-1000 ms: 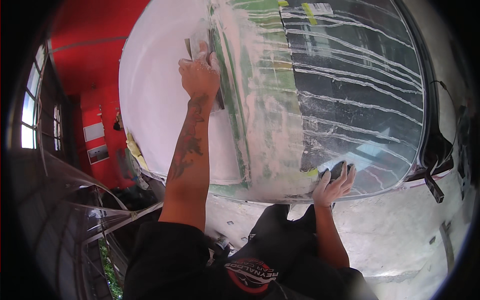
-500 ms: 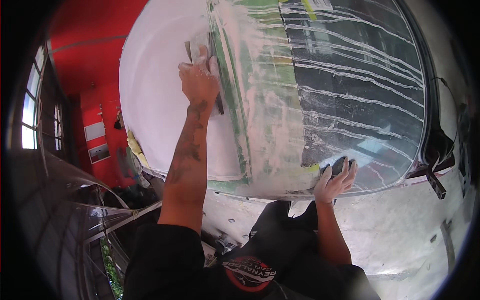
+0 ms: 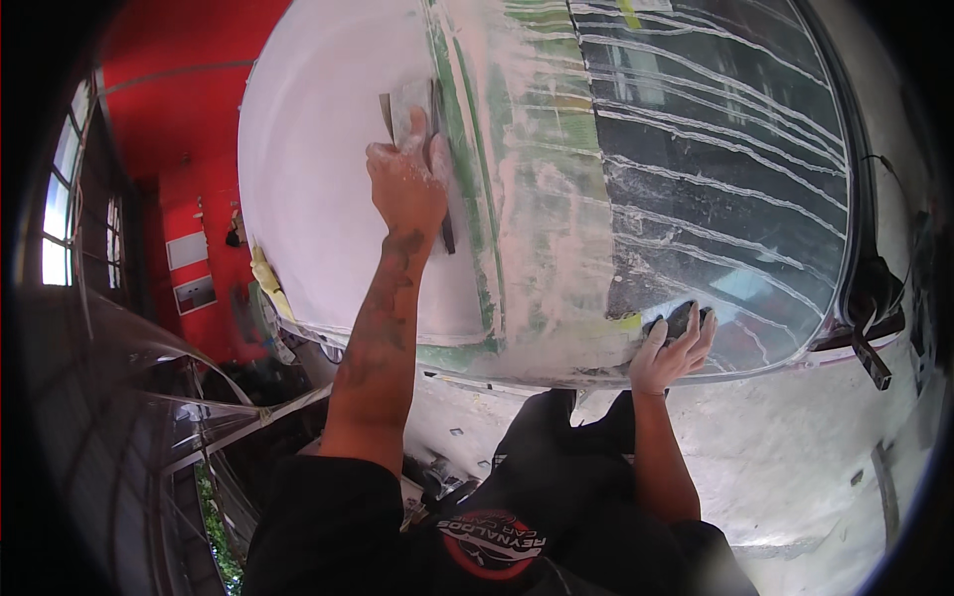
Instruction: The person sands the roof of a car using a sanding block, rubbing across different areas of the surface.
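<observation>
Left hand (image 3: 407,194) is gripping block (image 3: 408,101), any tilt risking gouges by right edge of white panel (image 3: 328,169); right hand (image 3: 671,363) is clasping dark pad (image 3: 678,320).

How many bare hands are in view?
2: the left hand on a sanding block over the white panel, the right hand at the dark glass's lower edge.

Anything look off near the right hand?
Yes: wavy white streaks run across the dark, glossy panel by the powder-dusted right hand, resembling dried drips. Pinkish-white smears also unevenly cover the green strip, looking messy.
</observation>
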`<control>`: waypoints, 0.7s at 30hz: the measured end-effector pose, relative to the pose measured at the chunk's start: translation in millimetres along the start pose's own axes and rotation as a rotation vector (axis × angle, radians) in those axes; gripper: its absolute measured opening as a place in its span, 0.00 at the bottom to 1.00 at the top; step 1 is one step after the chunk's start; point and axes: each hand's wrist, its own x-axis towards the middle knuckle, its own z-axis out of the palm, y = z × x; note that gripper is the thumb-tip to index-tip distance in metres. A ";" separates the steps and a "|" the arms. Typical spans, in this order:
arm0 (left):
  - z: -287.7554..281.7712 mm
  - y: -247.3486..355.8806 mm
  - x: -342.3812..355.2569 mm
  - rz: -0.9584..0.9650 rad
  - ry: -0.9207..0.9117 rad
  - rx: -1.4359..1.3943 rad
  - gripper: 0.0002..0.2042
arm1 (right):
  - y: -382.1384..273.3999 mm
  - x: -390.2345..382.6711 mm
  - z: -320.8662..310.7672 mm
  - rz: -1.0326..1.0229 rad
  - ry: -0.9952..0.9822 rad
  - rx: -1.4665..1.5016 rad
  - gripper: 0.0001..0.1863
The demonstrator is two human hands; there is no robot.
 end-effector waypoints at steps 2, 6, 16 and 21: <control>-18.5 2.2 -73.6 -0.012 -0.049 -0.050 0.25 | 1.1 1.8 -0.3 0.006 0.004 0.001 0.30; -28.2 5.0 -99.1 -0.044 -0.083 -0.021 0.25 | -2.9 -0.7 -3.2 -0.009 -0.001 -0.026 0.30; -29.3 21.4 -87.4 -0.117 -0.143 -0.003 0.23 | 0.1 2.7 0.1 -0.017 0.014 -0.021 0.31; -12.6 13.4 -19.1 -0.080 -0.066 0.015 0.24 | -6.0 0.3 -0.8 -0.003 -0.020 -0.025 0.30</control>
